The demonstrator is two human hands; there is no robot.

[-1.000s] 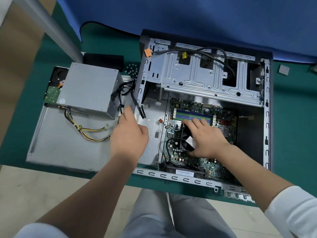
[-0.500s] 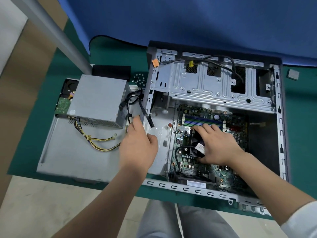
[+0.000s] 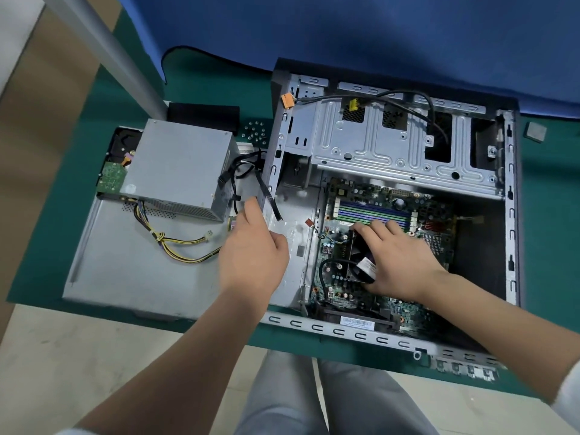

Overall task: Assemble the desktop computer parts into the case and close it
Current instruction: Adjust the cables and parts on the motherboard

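While the right hand (image 3: 398,262) is lying flat, fingers straight, on the fan (image 3: 354,262) inside the case (image 3: 514,215), the left hand (image 3: 251,249) is gripping the case's wall. The supply (image 3: 179,167) is sitting outside on the panel (image 3: 125,271); it is probably heavy and rigid, best lifted by its sides, not its cables.

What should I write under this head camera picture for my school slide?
Right hand rests on the cooler fan inside the open computer case; left hand grips its edge.

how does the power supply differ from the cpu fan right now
The power supply sits outside the case on the loose side panel, untouched; the cpu fan sits inside on the motherboard under the right hand. The supply is a grey metal box; the fan is black. Both trail cables.
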